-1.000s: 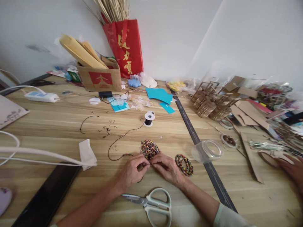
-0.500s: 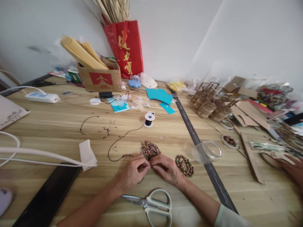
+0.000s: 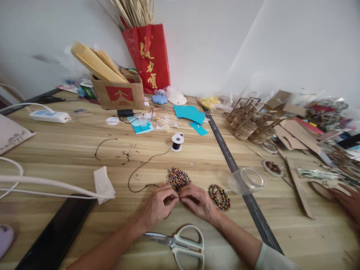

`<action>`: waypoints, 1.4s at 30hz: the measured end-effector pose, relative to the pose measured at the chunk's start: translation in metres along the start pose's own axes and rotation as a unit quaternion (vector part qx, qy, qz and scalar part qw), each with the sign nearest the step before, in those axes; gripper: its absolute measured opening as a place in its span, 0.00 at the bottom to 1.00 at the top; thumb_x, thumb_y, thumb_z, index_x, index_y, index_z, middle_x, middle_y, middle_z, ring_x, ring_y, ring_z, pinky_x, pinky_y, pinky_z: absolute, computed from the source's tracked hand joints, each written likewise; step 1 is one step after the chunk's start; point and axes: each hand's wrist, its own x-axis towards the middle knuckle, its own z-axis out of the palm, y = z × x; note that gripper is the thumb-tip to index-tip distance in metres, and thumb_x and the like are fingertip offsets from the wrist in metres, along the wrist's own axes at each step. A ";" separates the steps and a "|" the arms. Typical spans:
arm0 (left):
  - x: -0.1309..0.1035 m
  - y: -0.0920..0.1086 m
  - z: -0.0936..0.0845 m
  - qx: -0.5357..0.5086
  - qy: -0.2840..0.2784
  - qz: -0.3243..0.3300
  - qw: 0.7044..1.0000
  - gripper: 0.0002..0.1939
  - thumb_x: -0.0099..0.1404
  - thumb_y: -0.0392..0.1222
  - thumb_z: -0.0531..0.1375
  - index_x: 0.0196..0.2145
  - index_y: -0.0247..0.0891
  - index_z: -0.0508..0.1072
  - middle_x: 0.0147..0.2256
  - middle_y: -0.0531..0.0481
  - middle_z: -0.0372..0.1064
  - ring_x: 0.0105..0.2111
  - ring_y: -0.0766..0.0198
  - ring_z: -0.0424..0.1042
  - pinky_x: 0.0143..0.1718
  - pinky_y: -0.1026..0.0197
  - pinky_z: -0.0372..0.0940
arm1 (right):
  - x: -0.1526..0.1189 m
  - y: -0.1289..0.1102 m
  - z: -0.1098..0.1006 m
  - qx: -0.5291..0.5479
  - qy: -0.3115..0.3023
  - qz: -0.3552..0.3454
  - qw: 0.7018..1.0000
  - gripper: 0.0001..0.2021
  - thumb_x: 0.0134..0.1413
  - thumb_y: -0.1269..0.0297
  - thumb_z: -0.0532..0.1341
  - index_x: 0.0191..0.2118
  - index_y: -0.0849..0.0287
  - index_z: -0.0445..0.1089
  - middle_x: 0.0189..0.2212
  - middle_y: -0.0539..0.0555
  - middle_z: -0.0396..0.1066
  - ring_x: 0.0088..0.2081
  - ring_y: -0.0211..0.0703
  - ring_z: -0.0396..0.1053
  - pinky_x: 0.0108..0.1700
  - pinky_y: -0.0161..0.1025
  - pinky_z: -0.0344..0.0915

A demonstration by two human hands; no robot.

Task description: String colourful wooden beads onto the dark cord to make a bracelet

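Note:
My left hand (image 3: 161,204) pinches a thin black cord (image 3: 135,190), closed fingertips nearly meeting those of my right hand (image 3: 199,202). Between the two pinches shows a tiny dark bit, too small to make out as cord or bead. A few beads sit on the cord left of my left hand, and from there it curves back to a white spool (image 3: 177,142) wound with black cord. Just beyond my fingers lies a pile of multicoloured beads (image 3: 178,178). Coiled beside my right wrist is a beaded bracelet (image 3: 219,197). White-handled scissors (image 3: 182,242) rest in front of me.
A clear plastic jar (image 3: 247,181) lies right of the bracelet. At the right edge a co-worker's hand (image 3: 347,200) is by a brown strip. Small woven baskets (image 3: 244,122) stand at the back right. A white cable (image 3: 56,182) crosses the left side.
Both hands stay in nearly the same place over the table, fingertips still pinched together, with only a very slight shift. Nothing else has visibly moved.

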 end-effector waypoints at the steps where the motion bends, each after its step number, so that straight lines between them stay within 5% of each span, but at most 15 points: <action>1: 0.000 0.000 0.000 0.001 -0.001 0.000 1.000 0.07 0.59 0.31 0.57 0.25 0.34 0.73 0.25 0.48 0.69 0.27 0.64 0.69 0.29 0.65 0.62 | 0.000 0.000 0.000 0.000 0.000 0.000 1.000 0.07 0.65 0.64 0.58 0.39 0.60 0.72 0.33 0.57 0.74 0.36 0.42 0.72 0.38 0.38 0.70; 21: 0.000 0.000 -0.002 -0.026 -0.009 0.016 0.999 0.05 0.59 0.29 0.60 0.28 0.34 0.76 0.28 0.48 0.72 0.31 0.63 0.72 0.33 0.65 0.65 | 0.001 -0.001 -0.001 -0.003 0.002 -0.016 1.000 0.06 0.64 0.66 0.58 0.40 0.60 0.72 0.33 0.57 0.73 0.36 0.41 0.71 0.39 0.37 0.70; 34: -0.002 0.002 0.001 -0.042 -0.012 -0.079 0.996 0.07 0.53 0.28 0.62 0.29 0.37 0.72 0.28 0.52 0.74 0.29 0.65 0.71 0.33 0.66 0.67 | 0.000 -0.002 -0.001 0.010 0.007 0.005 1.000 0.06 0.63 0.63 0.60 0.39 0.60 0.71 0.32 0.57 0.74 0.34 0.40 0.72 0.37 0.35 0.70; 42: -0.002 0.003 0.002 -0.054 -0.013 -0.080 0.995 0.07 0.53 0.31 0.61 0.32 0.39 0.72 0.28 0.52 0.74 0.29 0.65 0.71 0.34 0.65 0.67 | -0.001 -0.002 -0.001 0.021 0.007 -0.004 1.000 0.10 0.64 0.60 0.59 0.35 0.60 0.72 0.30 0.56 0.74 0.32 0.40 0.72 0.35 0.35 0.70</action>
